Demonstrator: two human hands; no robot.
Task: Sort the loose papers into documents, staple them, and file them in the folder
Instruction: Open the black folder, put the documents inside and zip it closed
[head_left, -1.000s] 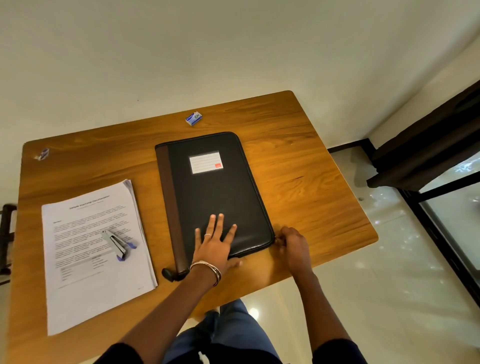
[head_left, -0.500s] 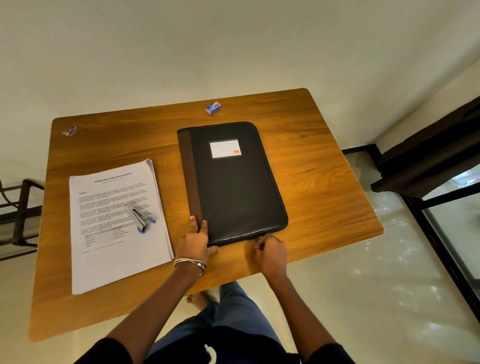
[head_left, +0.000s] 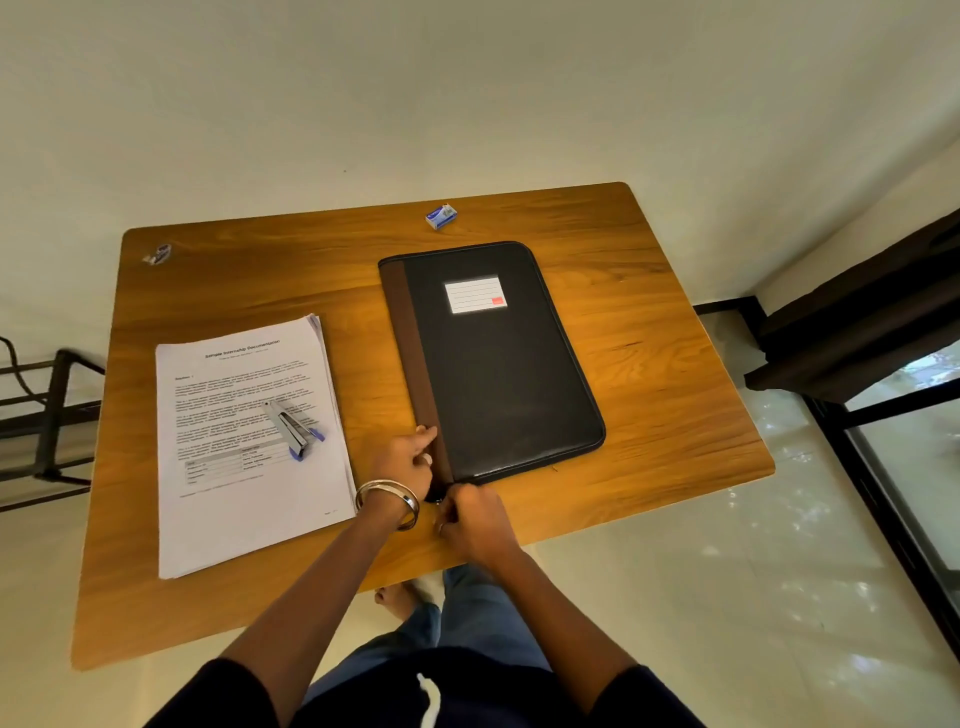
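- We see a closed black zip folder (head_left: 498, 364) with a brown spine strip lying flat on the wooden table (head_left: 649, 364), its white label facing up.
- Our left hand (head_left: 402, 462) rests against the folder's brown spine near the near corner, forefinger stretched out along the strip and the other fingers curled; bangles sit on that wrist.
- Our right hand (head_left: 470, 519) is at the folder's near-left corner with fingers curled tightly; it seems to pinch the zip pull there, though we cannot tell for certain.
- A stack of printed papers (head_left: 249, 441) lies to the left of the folder, apart from it, with 1 stapler (head_left: 291, 428) resting on top.
- A small staple box (head_left: 441, 215) sits near the table's far edge, beyond the folder.
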